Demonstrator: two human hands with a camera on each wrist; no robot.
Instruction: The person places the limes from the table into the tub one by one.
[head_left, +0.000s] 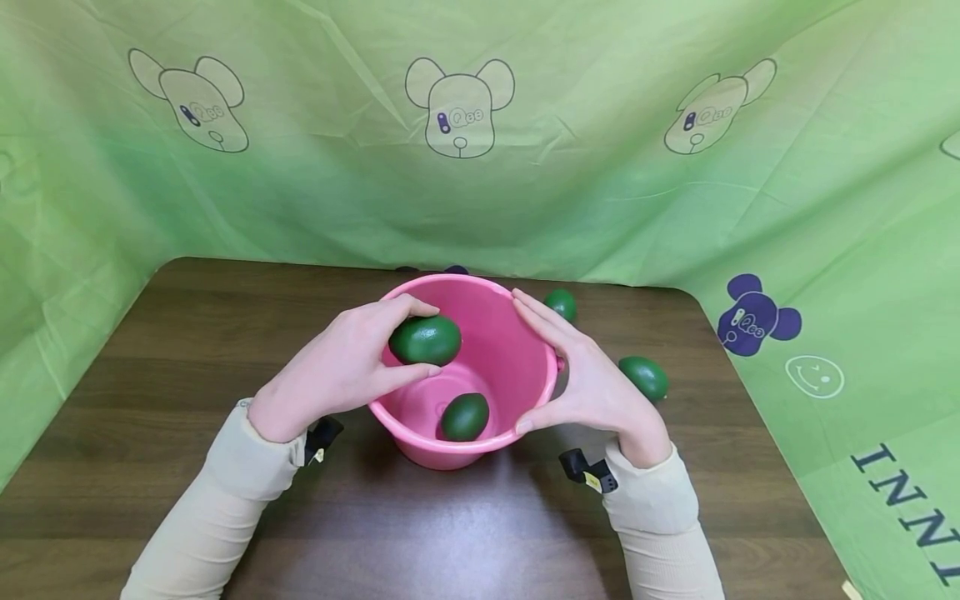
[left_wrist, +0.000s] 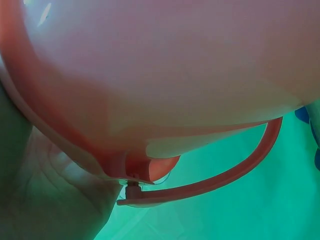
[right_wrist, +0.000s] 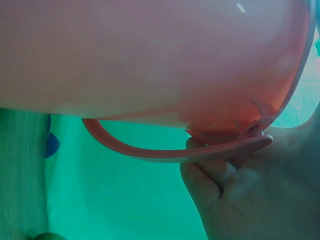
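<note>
A pink bucket [head_left: 517, 367] stands upright on the table with its mouth toward me. My left hand [head_left: 341, 362] holds a dark green avocado [head_left: 426, 340] between thumb and fingers, inside the bucket's mouth at the left. A second avocado [head_left: 465, 417] lies on the bucket's bottom. Against the right side of the rim, my right hand [head_left: 588, 375] grips the bucket with fingers at the far side and thumb at the near side. Both wrist views mostly show the bucket's outer wall [left_wrist: 175, 75] and its handle [right_wrist: 150, 154]; the held avocado is hidden there.
Two more green fruits lie right of the bucket: one [head_left: 561, 305] behind my right fingers, one [head_left: 643, 378] beside the right wrist. The brown wooden table [head_left: 225, 333] ends at a green printed curtain [head_left: 322, 192] at the back and sides.
</note>
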